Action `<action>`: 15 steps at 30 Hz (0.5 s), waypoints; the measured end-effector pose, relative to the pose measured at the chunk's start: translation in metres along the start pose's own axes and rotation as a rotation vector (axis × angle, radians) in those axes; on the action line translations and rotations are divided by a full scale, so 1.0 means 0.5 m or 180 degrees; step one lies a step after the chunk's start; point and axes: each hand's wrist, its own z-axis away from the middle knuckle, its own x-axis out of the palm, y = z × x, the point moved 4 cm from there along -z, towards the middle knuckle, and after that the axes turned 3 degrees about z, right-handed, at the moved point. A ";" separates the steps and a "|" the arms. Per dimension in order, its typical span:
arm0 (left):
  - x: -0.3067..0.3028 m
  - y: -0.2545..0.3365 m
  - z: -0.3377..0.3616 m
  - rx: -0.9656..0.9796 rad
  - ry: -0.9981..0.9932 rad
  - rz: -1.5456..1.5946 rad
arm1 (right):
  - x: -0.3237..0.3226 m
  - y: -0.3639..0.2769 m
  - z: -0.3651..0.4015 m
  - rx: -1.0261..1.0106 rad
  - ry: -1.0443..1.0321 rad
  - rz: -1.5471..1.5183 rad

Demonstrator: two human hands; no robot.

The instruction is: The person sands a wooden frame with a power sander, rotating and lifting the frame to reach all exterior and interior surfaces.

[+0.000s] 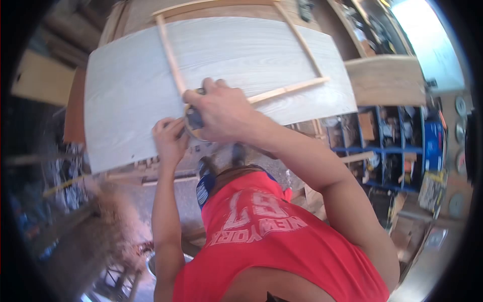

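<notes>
My right hand (224,110) is closed around a dark, rounded tool with a yellowish curved edge, which looks like a tape measure (193,120). It is at the near corner of a thin wooden frame (289,89), partly hidden by my fingers. Just to the left, at the near edge of a pale wood-grain board (118,95), my left hand (170,140) has its fingers curled together close to the tool. What those fingers pinch, if anything, is hidden. The frame lies flat on the board, with its far side reaching past the board's far edge.
Blue shelving (385,148) with small parts and tools stands at the right. A brown wooden plank (387,80) lies beyond the board's right edge. Wood shavings (123,216) are heaped at lower left. More timber and an open tray (352,25) appear at the back.
</notes>
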 end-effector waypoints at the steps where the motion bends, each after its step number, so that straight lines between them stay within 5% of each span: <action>1: 0.001 0.003 0.004 -0.0042 0.0041 0.0104 | -0.007 0.020 0.007 0.0013 0.0025 -0.0118; 15: 0.001 0.036 0.000 -0.0120 0.0101 0.0092 | -0.058 0.405 0.104 0.1461 0.0388 0.0002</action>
